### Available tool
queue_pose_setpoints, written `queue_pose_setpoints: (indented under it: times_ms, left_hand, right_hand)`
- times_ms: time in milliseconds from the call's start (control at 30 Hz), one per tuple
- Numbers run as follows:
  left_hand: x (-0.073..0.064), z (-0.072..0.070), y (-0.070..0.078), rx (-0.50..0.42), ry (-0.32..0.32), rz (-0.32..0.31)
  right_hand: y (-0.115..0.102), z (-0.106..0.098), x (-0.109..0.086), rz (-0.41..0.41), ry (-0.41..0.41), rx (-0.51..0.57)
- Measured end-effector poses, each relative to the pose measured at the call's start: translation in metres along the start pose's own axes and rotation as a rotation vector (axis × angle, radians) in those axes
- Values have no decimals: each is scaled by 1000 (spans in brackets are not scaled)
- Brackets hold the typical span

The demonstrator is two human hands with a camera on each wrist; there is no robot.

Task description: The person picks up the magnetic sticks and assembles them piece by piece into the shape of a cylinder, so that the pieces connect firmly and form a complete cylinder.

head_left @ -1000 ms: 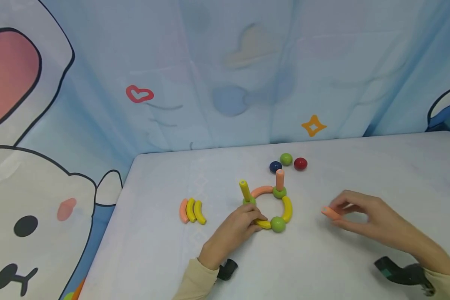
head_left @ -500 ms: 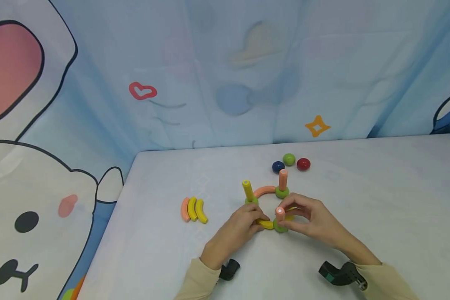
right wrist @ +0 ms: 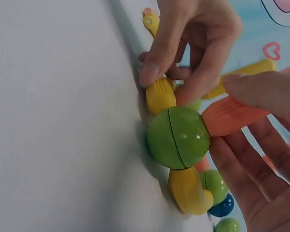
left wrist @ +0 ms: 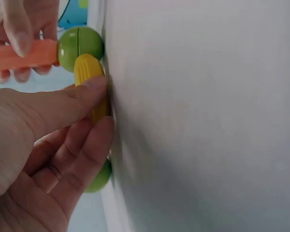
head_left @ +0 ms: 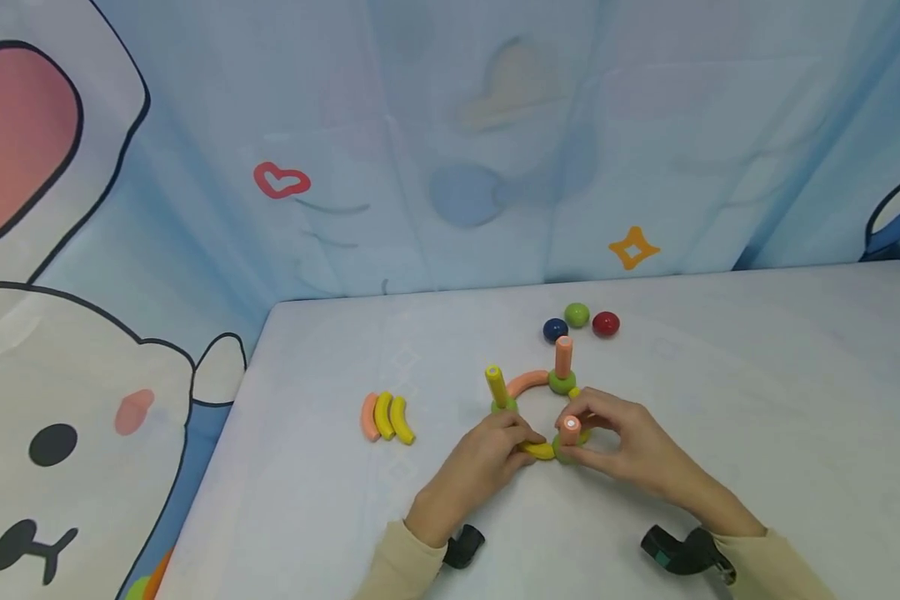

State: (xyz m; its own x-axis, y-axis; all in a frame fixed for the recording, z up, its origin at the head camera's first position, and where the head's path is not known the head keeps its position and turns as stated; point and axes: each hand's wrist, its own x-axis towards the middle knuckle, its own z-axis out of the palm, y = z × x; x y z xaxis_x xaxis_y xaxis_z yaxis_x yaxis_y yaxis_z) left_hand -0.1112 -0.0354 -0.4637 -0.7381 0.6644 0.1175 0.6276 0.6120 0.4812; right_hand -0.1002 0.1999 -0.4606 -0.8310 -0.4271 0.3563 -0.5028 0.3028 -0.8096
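A ring of curved sticks and green balls lies on the table. My left hand pinches a yellow curved stick at the ring's near side, between two green balls. With thumb and fingers my right hand holds an orange stick upright, its lower end against the near green ball. A second yellow curved stick joins that ball's other side, partly behind my right hand in the head view. An upright yellow stick and an upright orange stick stand on the ring's other balls.
Left of the ring lie one orange curved stick and two yellow ones. Behind the ring sit loose blue, green and red balls. A printed curtain hangs along the table's far edge.
My right hand has come in from the right with the orange stick and brought it upright onto the near green ball. My left hand keeps its hold on the yellow curved stick.
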Motion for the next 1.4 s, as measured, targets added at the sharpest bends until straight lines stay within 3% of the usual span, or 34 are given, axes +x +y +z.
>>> queue_pose_setpoints:
  times_ms: [100, 200, 267, 333, 400, 467, 567, 700, 900, 1067, 1233, 1400]
  left_hand:
    - [-4, -1, 3, -70, -48, 6]
    - [-11, -8, 0, -281, -150, -18]
    - [-15, -17, -4, -430, -204, -70]
    - [-19, -27, -10, -512, -206, -138]
    - [-19, -35, -17, -510, -142, -199]
    - [-14, -41, -21, -444, -54, -232]
    - [-3, -40, -27, -374, 24, -231]
    - [8, -29, -30, -421, -13, -213]
    - [12, -21, -30, -445, -53, -262]
    - [1, -18, -26, -426, -44, -251]
    - [-11, -15, -17, -441, -78, -240]
    - [-14, -14, -13, -440, -76, -234]
  right_hand:
    - [1, -6, -3, 8, 8, -56]
    - [3, -12, -6, 13, 25, -100]
    - [4, -15, -8, 18, 38, -119]
    - [6, -18, -10, 19, 48, -130]
    - [8, -18, -11, 21, 50, -131]
    - [10, -20, -12, 25, 48, -137]
    - [14, -18, -14, 37, 38, -146]
    - [16, -11, -16, 14, 40, -155]
    - [13, -16, -14, 43, 1, -201]
    - [15, -20, -13, 76, -29, -193]
    - [15, -24, -13, 137, -74, -178]
    - [15, -38, -14, 167, -179, -153]
